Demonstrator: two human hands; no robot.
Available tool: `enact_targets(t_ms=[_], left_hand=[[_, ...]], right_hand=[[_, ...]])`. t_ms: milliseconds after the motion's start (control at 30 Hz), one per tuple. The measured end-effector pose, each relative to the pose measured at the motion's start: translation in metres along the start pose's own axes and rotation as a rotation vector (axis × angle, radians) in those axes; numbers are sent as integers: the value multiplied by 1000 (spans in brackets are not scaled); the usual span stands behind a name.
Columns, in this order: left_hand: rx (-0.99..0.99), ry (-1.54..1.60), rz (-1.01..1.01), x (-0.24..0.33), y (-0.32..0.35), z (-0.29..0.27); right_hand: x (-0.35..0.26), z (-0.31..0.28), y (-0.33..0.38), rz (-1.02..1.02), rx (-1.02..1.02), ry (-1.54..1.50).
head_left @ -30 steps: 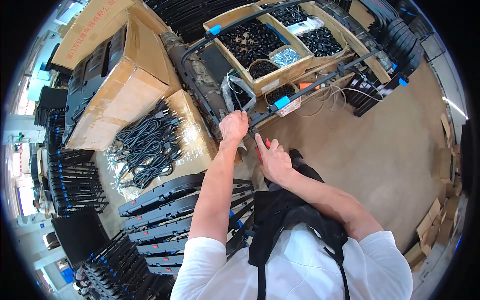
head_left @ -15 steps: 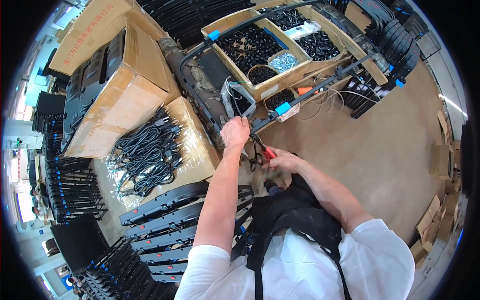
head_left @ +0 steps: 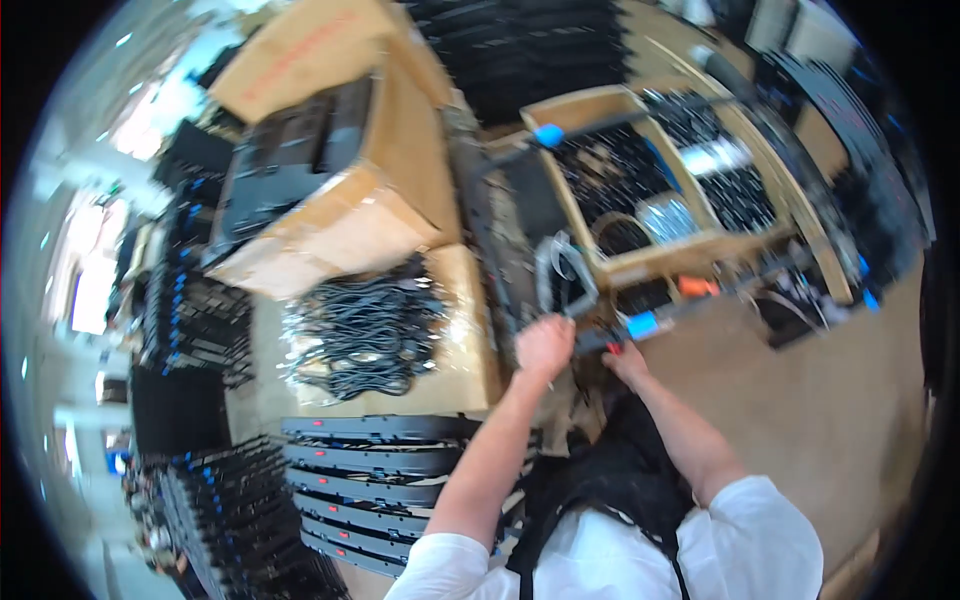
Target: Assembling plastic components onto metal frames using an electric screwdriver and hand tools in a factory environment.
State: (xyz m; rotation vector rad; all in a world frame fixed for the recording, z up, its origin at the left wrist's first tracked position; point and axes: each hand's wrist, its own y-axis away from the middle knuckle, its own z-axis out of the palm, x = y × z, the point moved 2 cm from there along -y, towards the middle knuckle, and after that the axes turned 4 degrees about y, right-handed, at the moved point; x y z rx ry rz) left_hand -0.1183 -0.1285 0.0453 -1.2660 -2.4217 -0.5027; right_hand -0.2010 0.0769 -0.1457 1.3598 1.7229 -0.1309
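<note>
A black metal bar [head_left: 610, 335] w/ a blue clip [head_left: 642, 324] is gripped by both hands, at the near edge of a rack frame. The left hand [head_left: 545, 346] is closed in a fist on the bar's left end; whether anything else is held inside can't be told (blurred). The right hand [head_left: 626, 362] is pressed under the bar just right of the left one, fingers curled, something small and red seen at the fingertips; grip not clear.

Just above the left hand a loop of grey cable [head_left: 562, 280] is seen. Beyond the hands, wooden trays [head_left: 700, 255] of small black parts are set on the frame. Left of the left hand, a bundle of black cables [head_left: 360, 335] lies on cardboard. Farther up-left, open cardboard boxes [head_left: 340, 215]. Below-left, near the left forearm, flat black units [head_left: 375, 470] are stacked.
</note>
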Motion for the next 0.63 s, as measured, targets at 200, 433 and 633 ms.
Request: enact_targets(t_ms=[200,433,633], left_hand=[[646,264,140,-11,-35,-135],[1052,-524,-205,-105,-124,-446],[471,-564,-822,-126,-240,-475]], right_hand=[[80,80,-64,555,-459,-734],[36,71,-57,557,-316,-952],[43,72,-69,176,-368,-1111]])
